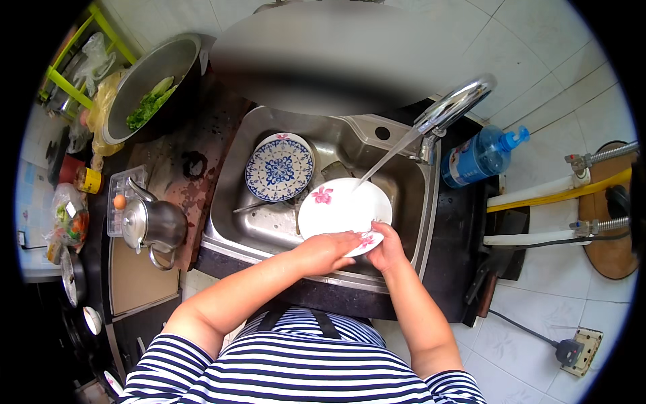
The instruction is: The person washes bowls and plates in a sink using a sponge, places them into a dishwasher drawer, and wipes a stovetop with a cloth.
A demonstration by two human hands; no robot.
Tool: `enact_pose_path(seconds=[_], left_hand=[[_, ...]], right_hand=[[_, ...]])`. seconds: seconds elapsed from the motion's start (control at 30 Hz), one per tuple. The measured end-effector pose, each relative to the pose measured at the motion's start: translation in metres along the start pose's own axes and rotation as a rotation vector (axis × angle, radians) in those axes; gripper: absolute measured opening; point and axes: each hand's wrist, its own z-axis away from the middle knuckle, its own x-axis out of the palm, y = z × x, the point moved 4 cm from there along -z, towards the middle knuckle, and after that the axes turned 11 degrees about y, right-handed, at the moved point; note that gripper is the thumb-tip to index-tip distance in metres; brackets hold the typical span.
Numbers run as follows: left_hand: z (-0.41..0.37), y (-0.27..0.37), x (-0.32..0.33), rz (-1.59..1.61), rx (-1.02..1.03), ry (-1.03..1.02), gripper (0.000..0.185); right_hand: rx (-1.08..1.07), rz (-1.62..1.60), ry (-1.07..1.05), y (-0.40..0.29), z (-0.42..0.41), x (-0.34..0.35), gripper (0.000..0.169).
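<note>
Over the steel sink (262,237), a white plate with pink flowers (343,209) is tilted under water running from the chrome faucet (454,103). Gripping the plate's near right rim is my right hand (388,250), its thumb on the upper face. My left hand (328,252) lies flat with its fingers across the near part of the plate; its underside contact is hidden. A blue-and-white patterned plate (280,170) rests on another flowered plate (282,137) in the left part of the sink. Something thin and metal (250,207) sticks out beneath them.
Right of the sink stands a blue pump bottle (477,156). On the left are a steel kettle (156,222), a clear tray with an egg (119,202), and a large pot (189,55) with leafy greens (151,103). A knife (477,285) hangs near the right counter edge.
</note>
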Motion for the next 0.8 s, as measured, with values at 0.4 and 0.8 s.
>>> enact_pose_path(seconds=[0.4, 0.8], left_hand=[[-0.046, -0.055, -0.022, -0.614, -0.128, 0.075, 0.074], [0.016, -0.116, -0.016, 0.652, -1.064, 0.261, 0.062]], right_hand=[[-0.241, -0.159, -0.071, 0.004, 0.029, 0.033, 0.039], [-0.333, -0.149, 0.03, -0.003, 0.017, 0.027, 0.048]])
